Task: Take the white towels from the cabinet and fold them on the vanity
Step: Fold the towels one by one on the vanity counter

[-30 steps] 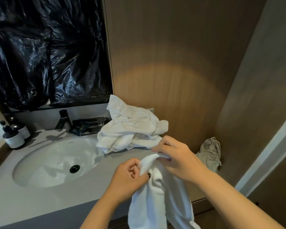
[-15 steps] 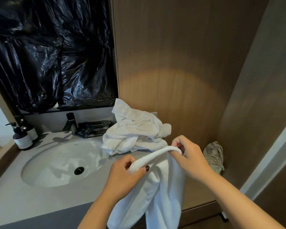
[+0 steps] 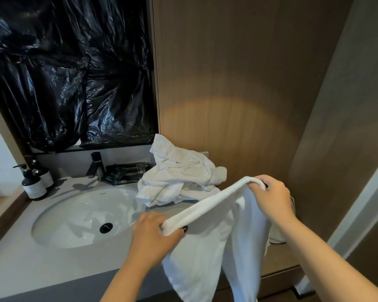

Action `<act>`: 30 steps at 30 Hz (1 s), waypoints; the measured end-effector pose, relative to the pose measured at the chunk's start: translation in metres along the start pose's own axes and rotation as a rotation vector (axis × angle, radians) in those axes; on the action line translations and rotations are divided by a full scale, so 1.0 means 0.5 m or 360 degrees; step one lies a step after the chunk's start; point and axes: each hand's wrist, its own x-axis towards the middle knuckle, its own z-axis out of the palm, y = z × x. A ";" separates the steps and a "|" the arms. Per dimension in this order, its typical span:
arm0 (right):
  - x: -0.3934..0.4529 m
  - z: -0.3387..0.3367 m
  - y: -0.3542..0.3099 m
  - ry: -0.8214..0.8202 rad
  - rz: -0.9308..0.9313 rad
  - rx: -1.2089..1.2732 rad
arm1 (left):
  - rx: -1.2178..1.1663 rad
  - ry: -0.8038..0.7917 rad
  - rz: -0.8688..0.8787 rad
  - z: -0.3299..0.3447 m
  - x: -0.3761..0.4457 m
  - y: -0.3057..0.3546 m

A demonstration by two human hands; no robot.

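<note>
- Grey vanity top (image 3: 52,264) lies in front of me, with wood wall panels behind it and on the right side.
- Nearest to me, my left hand (image 3: 155,238) grips one end of the top edge of a white towel (image 3: 207,247), with the fingers curled around the cloth.
- My right hand (image 3: 271,197) pinches the other end of the same edge, higher and further to the right. Both hands are well apart, and the edge is stretched between them like a thick band.
- The rest of this towel hangs down in front of the vanity, in loose folds, and does not lie on the top.
- I judge the towel to be soft, light and limp. It will not keep any shape alone, so I should hold it at the two corners of one edge and lay it flat before folding.
- It does not look slippery; a light pinch seems to be enough.
- Behind my hands, a pile of white towels (image 3: 179,179) lies crumpled on the vanity, just beside the sink (image 3: 74,216).
- A grey cloth (image 3: 277,234) shows partly behind my right wrist.
- Further back stand a dark faucet (image 3: 96,164), two pump bottles (image 3: 34,182) and some dark packets (image 3: 122,173).
- Black plastic sheet (image 3: 70,73) covers the wall above the sink.
</note>
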 end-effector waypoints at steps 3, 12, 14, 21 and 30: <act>0.002 -0.012 0.019 -0.0025 0.0032 0.0127 | -0.0268 -0.0027 -0.0156 -0.013 0.005 -0.012; 0.007 -0.041 0.039 0.0085 0.0127 0.0295 | -0.0705 0.0208 -0.0382 -0.014 0.022 -0.011; 0.007 -0.043 0.036 0.0154 0.0139 0.0262 | -0.0665 0.0254 -0.0371 -0.009 0.028 -0.001; -0.021 -0.008 0.014 -0.0325 -0.0105 0.0059 | -0.0998 0.0255 -0.0332 -0.005 0.041 0.054; -0.050 0.017 -0.001 -0.1103 -0.0156 0.0011 | -0.1235 0.0376 -0.0559 -0.016 0.039 0.062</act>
